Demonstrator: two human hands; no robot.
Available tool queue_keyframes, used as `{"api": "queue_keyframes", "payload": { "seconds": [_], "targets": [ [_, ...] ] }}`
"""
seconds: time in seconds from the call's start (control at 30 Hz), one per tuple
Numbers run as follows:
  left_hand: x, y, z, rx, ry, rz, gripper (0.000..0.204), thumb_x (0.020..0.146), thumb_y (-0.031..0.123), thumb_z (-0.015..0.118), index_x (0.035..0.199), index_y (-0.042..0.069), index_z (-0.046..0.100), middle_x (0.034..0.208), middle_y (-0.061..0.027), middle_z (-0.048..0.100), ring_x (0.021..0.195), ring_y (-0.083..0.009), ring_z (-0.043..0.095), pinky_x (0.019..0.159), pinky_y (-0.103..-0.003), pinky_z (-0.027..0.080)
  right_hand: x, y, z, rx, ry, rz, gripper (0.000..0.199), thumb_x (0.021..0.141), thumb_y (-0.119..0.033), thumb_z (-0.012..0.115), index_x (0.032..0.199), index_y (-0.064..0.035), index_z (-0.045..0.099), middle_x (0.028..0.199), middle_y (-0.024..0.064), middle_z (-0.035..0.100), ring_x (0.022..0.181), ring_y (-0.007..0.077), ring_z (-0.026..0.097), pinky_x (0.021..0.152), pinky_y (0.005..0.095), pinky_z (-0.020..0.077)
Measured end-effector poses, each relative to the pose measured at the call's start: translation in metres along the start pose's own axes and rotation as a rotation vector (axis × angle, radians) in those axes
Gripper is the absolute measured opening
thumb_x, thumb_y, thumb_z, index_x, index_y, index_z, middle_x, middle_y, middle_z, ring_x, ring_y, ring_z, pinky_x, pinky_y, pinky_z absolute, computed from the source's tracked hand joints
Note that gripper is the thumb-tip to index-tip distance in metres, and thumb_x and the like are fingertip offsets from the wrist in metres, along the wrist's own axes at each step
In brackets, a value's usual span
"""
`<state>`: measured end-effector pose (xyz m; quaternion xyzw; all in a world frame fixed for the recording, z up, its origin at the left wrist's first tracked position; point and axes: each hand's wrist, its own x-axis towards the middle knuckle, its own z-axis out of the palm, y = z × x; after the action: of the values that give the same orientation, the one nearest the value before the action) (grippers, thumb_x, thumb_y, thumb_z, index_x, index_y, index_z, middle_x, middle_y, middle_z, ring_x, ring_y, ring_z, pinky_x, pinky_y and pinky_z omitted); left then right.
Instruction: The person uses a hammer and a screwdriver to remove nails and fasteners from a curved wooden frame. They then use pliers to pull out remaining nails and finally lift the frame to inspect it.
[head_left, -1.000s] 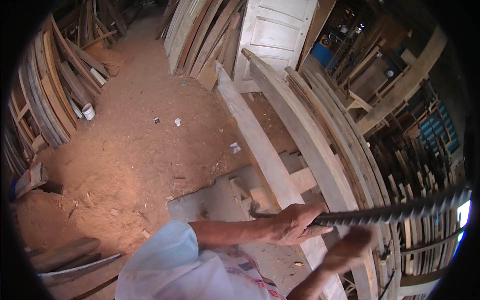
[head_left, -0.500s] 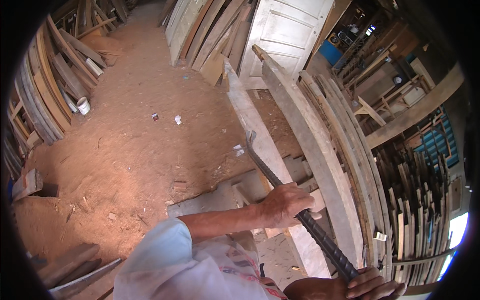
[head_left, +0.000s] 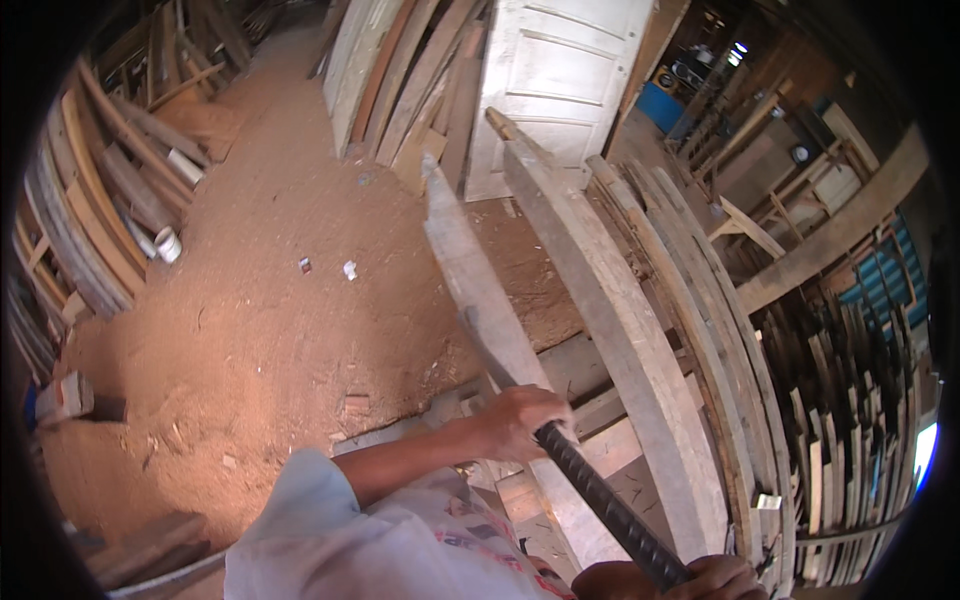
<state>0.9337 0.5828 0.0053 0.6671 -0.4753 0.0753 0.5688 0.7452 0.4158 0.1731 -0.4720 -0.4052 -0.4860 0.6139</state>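
My left hand (head_left: 522, 420) is shut around the middle of a dark ribbed steel bar (head_left: 600, 495). My right hand (head_left: 700, 578), half cut off by the lower edge, grips the bar's near end. The bar slants up and left, and its flattened tip (head_left: 470, 322) rests against the side of a long pale plank (head_left: 462, 250) that runs away from me. A thicker grey beam (head_left: 600, 300) lies just right of that plank. My white sleeve fills the lower middle.
Curved boards stacked on edge (head_left: 740, 380) crowd the right side. A white panelled door (head_left: 570, 80) and leaning planks stand at the back. More timber (head_left: 90, 220) and a small white can (head_left: 168, 243) lie along the left wall. Sawdust covers the floor (head_left: 260, 330).
The bar swung from pointing right to pointing forward, so its tip now meets the pale plank. My right hand dropped to the lower edge of the view. My left hand kept its grip.
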Motion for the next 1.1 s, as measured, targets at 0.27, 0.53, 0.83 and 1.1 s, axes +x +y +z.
{"api": "queue_keyframes", "payload": {
  "seconds": [0.27,0.53,0.83,1.1],
  "targets": [
    [0.007,-0.047,0.002,0.097,-0.162,-0.081,0.025,0.081,0.026,0.086,0.079,0.012,0.065,0.072,-0.0072,0.065,0.069,-0.0313,0.067,0.066,-0.044,0.051,-0.009,0.04,0.008,-0.068,0.152,0.052,0.036,0.102,-0.037,0.063,0.101,-0.0009,0.062,0.074,0.0048,0.057,0.048,0.0141,0.052,0.044,0.0318,0.0462],
    [0.039,-0.126,-0.05,0.13,-0.1,-0.064,0.027,0.086,0.027,0.083,0.074,0.012,0.064,0.069,-0.0069,0.062,0.067,-0.031,0.066,0.063,-0.044,0.049,-0.024,0.118,0.029,-0.184,0.225,0.104,0.037,0.101,-0.039,0.063,0.102,-0.0018,0.063,0.077,0.0053,0.058,0.052,0.0146,0.052,0.049,0.0334,0.0446],
    [0.088,-0.213,-0.144,0.044,-0.09,-0.055,0.034,0.089,0.025,0.08,0.067,0.01,0.06,0.061,-0.0118,0.06,0.062,-0.0357,0.064,0.055,-0.048,0.046,0.019,0.22,0.061,-0.235,0.197,0.119,0.038,0.101,-0.041,0.063,0.103,-0.0028,0.064,0.081,0.0058,0.059,0.057,0.0152,0.053,0.054,0.0351,0.0428],
    [0.108,-0.275,-0.202,0.065,-0.046,-0.051,0.033,0.089,0.024,0.08,0.068,0.008,0.06,0.065,-0.0124,0.062,0.062,-0.0352,0.065,0.056,-0.047,0.048,0.05,0.265,0.082,-0.278,0.166,0.095,0.039,0.101,-0.042,0.062,0.105,-0.0037,0.065,0.084,0.0063,0.06,0.062,0.0157,0.054,0.059,0.0367,0.0412]
  ]
}}
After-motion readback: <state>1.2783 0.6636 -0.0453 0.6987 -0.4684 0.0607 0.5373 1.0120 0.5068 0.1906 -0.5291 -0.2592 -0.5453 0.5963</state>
